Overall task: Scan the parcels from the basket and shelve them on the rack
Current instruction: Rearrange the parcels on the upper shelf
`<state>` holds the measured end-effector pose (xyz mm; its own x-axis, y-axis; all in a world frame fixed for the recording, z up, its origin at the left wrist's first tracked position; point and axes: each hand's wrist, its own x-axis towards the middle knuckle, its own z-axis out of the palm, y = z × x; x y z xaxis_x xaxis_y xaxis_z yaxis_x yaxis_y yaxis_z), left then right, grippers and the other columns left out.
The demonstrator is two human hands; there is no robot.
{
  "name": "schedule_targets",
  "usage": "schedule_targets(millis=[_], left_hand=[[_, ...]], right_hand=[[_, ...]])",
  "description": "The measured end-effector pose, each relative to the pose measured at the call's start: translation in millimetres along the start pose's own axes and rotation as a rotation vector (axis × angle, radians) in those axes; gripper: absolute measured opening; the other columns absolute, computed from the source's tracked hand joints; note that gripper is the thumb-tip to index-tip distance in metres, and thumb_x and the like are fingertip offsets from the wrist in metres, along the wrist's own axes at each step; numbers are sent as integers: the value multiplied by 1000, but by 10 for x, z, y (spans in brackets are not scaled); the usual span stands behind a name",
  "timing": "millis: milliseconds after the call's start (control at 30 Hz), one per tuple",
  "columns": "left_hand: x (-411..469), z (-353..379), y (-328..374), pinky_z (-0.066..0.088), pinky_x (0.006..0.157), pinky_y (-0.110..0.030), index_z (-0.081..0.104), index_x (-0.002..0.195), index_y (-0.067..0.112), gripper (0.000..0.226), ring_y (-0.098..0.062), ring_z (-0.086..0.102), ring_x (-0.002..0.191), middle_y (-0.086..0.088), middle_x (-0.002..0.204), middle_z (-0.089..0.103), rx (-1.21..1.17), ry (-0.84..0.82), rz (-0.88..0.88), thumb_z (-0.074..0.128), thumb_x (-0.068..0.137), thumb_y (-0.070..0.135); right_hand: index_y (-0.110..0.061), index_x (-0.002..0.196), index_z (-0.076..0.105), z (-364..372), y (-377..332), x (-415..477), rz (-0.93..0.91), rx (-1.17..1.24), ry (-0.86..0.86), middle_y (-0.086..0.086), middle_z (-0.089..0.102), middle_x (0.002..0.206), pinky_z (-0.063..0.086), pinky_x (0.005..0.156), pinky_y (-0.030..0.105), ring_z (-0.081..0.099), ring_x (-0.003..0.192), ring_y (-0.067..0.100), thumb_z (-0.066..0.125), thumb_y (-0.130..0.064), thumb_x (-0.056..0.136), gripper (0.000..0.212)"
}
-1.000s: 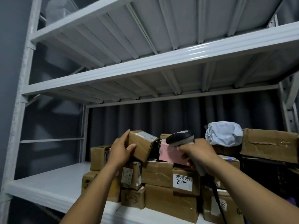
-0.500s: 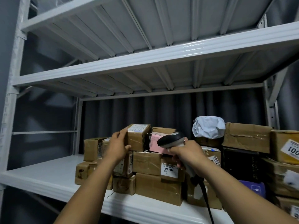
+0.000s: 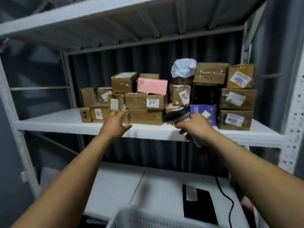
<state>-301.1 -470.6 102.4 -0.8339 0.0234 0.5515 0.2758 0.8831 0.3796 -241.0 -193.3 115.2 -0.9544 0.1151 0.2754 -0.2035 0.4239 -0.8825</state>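
A white metal rack [image 3: 294,122] fills the view, standing against a dark pleated curtain [image 3: 102,71] with grey walls at either side. The left hand [image 3: 115,125] hovers at the front edge of the middle shelf [image 3: 49,124]. Its fingers are spread and relaxed, holding nothing, and their tips come just short of the lowest cartons. To its right, at the same height, the right hand [image 3: 195,127] has its fingers wrapped round the grip of a barcode scanner [image 3: 176,115], whose dark head points left toward the stack. A black cable [image 3: 228,199] trails down from under that hand to the lower shelf [image 3: 118,183].

Beyond both hands the parcels [image 3: 146,101] are piled on the middle shelf, mostly taped brown cartons with white labels. Up between the hands a pink parcel [image 3: 152,86] lies on top of the pile, with a brown carton [image 3: 123,82] just beside it on the left. Behind the right hand is a purple box [image 3: 203,111] with a black box [image 3: 204,93] on it, and higher up a crumpled white bag [image 3: 183,68] tops the heap.

Below the right forearm a flat black device [image 3: 199,203] lies on the lower shelf's white panels. Beneath the forearms, at the bottom edge of the view, is the rim of a white perforated basket [image 3: 148,218]; what it holds cannot be seen. Overhead runs the ribbed underside of the upper shelf [image 3: 82,17].
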Motion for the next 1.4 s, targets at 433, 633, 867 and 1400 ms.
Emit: schedule_targets(millis=[433, 633, 867, 1400], left_hand=[[-2520, 1498, 11, 33, 106, -30, 40, 146, 21, 62, -26, 44, 129, -9, 144, 42, -15, -427, -64, 66, 90, 32], [-3348, 2273, -134, 34, 107, -30, 42, 145, 22, 61, -24, 44, 130, -8, 146, 43, -16, -614, -131, 67, 90, 31], [-4099, 3219, -141, 32, 106, -27, 37, 147, 22, 59, -22, 42, 131, -6, 146, 40, -15, -876, -169, 61, 94, 30], [-4793, 4364, 145, 41, 94, -24, 37, 146, 10, 64, -26, 50, 126, -11, 146, 45, -5, -1639, -246, 66, 91, 25]], right_hand=[[-12, 83, 68, 126, 1797, -1815, 174, -274, -244, 1, 70, 66, 52, 47, 27, 64, 48, 17, 74, -24, 76, 16], [-11, 93, 69, 153, 2636, -2112, 231, -329, -327, 7, 71, 81, 57, 63, 35, 66, 62, 21, 75, -24, 77, 21], [-7, 98, 69, 42, 3501, -2072, 321, -399, -400, 4, 68, 79, 53, 57, 25, 64, 65, 16, 77, -29, 79, 30], [3, 87, 68, 129, 4093, -2159, 279, -428, -624, 17, 70, 77, 54, 76, 38, 68, 71, 24, 72, -26, 82, 30]])
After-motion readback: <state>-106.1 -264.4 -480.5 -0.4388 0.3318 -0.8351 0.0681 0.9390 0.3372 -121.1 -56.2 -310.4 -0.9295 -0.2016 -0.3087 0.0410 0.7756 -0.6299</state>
